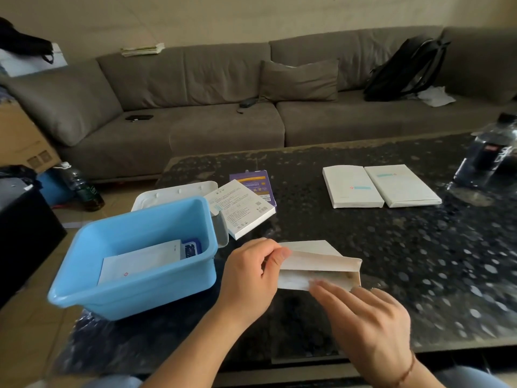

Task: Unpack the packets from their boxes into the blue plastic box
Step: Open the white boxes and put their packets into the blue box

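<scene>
White carton (319, 266), flap open, above dark table (391, 247). Left hand (249, 278) pinches its left end; right hand (369, 323), fingers straight, reaches into the mouth. Blue box (134, 281) just left, white packet (140, 261) inside.

The tub (134, 264) sits at the tabletop's (391, 261) near left corner, with packets (140, 261) lying in it. Behind the tub lies a lid (173, 193), and to the lid's right a carton (242, 210) overlaps a flat pack (256, 182). An open box (319, 264) is right of the tub, between the hands. Two boxes (380, 186) lie side by side farther back on the right, a bottle (486, 155) beyond them. A sofa (223, 107) stands behind the tabletop.
</scene>
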`<move>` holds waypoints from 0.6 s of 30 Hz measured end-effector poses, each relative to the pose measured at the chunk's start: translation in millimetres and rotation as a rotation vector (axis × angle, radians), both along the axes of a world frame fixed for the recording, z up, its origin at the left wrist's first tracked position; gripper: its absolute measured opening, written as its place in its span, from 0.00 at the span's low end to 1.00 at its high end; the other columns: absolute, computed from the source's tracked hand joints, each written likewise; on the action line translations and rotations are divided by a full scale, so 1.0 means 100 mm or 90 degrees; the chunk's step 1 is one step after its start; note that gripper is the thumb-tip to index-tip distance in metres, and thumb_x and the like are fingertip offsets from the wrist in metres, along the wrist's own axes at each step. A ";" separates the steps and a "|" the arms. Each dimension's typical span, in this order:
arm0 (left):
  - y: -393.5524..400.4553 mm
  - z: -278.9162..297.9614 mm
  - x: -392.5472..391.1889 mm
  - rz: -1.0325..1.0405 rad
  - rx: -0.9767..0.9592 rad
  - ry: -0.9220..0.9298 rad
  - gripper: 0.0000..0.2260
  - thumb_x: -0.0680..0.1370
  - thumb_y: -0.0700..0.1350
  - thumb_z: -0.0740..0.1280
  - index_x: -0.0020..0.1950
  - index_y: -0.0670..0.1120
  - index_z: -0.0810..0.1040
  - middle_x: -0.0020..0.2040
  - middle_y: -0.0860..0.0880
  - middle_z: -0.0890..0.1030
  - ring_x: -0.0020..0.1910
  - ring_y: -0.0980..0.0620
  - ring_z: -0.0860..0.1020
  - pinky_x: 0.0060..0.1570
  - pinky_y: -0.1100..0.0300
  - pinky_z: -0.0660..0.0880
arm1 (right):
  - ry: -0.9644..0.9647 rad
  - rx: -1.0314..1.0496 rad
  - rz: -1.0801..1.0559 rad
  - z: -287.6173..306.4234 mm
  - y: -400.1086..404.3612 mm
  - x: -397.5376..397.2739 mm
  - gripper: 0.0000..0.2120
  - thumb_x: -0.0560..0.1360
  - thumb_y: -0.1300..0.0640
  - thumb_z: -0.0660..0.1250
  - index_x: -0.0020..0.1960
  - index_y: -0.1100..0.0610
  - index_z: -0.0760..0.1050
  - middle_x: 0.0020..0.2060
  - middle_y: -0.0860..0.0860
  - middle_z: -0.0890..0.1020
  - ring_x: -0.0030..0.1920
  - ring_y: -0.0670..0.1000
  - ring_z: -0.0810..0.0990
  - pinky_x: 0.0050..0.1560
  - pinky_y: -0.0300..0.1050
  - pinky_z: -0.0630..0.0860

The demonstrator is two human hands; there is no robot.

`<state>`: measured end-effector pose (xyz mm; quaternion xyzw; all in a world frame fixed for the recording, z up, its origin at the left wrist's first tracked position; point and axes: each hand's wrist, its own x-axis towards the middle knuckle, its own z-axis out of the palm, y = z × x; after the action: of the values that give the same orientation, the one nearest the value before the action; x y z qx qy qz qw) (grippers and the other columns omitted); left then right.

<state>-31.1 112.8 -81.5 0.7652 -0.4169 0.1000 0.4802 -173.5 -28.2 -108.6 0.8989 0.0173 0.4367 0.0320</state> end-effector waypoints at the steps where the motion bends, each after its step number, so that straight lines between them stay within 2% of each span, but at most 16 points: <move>1: 0.01 0.01 -0.01 -0.006 0.000 -0.001 0.14 0.79 0.53 0.62 0.43 0.47 0.81 0.35 0.65 0.75 0.39 0.62 0.77 0.36 0.75 0.70 | -0.008 -0.007 -0.007 0.00 0.01 -0.01 0.13 0.64 0.67 0.73 0.44 0.53 0.85 0.44 0.44 0.86 0.25 0.52 0.74 0.22 0.41 0.68; 5: 0.03 -0.01 -0.01 -0.015 0.011 0.015 0.13 0.79 0.53 0.62 0.43 0.48 0.81 0.34 0.66 0.74 0.38 0.63 0.76 0.37 0.77 0.68 | -0.074 -0.023 -0.006 0.06 0.09 -0.07 0.09 0.70 0.67 0.70 0.38 0.54 0.83 0.39 0.45 0.85 0.29 0.55 0.70 0.27 0.43 0.69; 8: 0.07 -0.05 -0.01 -0.045 0.031 0.032 0.15 0.80 0.57 0.62 0.44 0.49 0.81 0.36 0.66 0.75 0.41 0.59 0.78 0.38 0.73 0.70 | -0.106 -0.046 0.063 0.07 0.12 -0.14 0.11 0.72 0.65 0.67 0.34 0.55 0.82 0.37 0.48 0.83 0.39 0.56 0.74 0.37 0.47 0.74; 10: 0.10 -0.11 -0.04 -0.061 0.035 0.006 0.14 0.80 0.56 0.62 0.43 0.48 0.82 0.38 0.66 0.76 0.42 0.58 0.78 0.39 0.69 0.75 | -0.103 -0.045 0.106 0.04 0.10 -0.21 0.14 0.75 0.64 0.65 0.34 0.55 0.82 0.37 0.48 0.84 0.41 0.56 0.80 0.42 0.50 0.77; 14: 0.15 -0.31 -0.18 -0.075 0.011 -0.056 0.12 0.80 0.48 0.65 0.40 0.44 0.81 0.38 0.54 0.80 0.41 0.55 0.77 0.41 0.56 0.75 | -0.059 -0.028 0.133 0.08 0.14 -0.37 0.15 0.78 0.62 0.60 0.40 0.53 0.83 0.39 0.45 0.85 0.38 0.52 0.84 0.47 0.45 0.78; 16: 0.19 -0.41 -0.26 -0.092 0.020 -0.033 0.12 0.81 0.48 0.65 0.41 0.45 0.81 0.39 0.54 0.80 0.42 0.55 0.76 0.43 0.56 0.75 | -0.026 -0.041 0.129 0.18 0.18 -0.46 0.12 0.78 0.62 0.58 0.46 0.50 0.78 0.40 0.43 0.85 0.36 0.48 0.84 0.49 0.41 0.76; 18: 0.25 -0.54 -0.26 -0.096 0.043 -0.031 0.11 0.81 0.49 0.65 0.43 0.47 0.82 0.41 0.57 0.81 0.45 0.57 0.77 0.46 0.57 0.75 | -0.003 -0.042 0.121 0.31 0.19 -0.54 0.12 0.79 0.62 0.56 0.48 0.50 0.75 0.40 0.42 0.85 0.35 0.45 0.84 0.48 0.39 0.74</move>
<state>-57.5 137.5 -135.7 0.7444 -0.4883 0.0680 0.4503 -227.3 -8.7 -78.0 0.8906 0.1166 0.4391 0.0198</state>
